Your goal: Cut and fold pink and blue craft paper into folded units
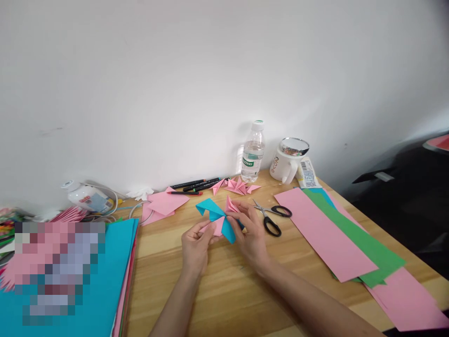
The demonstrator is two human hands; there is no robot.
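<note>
Between my two hands, above the wooden table, is a folded paper piece [216, 210] with blue and pink parts. My left hand [197, 241] pinches a pink flap at its lower left. With closed fingers my right hand [250, 229] grips the right side, where a pink folded point [230, 206] stands up. The blue parts spread to the upper left and downward. Fingers cover some of the folds. Black-handled scissors [273, 217] lie partly spread just right of my right hand. Several small pink folded pieces [238, 186] rest behind the hands.
A water bottle [251, 154] and a white mug [288, 161] stand against the wall. Pink strips [326, 234] and green strips [372, 252] lie right. Black pens [192, 185] and pink sheets [164, 204] are at the back. A blue paper stack [108, 262] fills the left.
</note>
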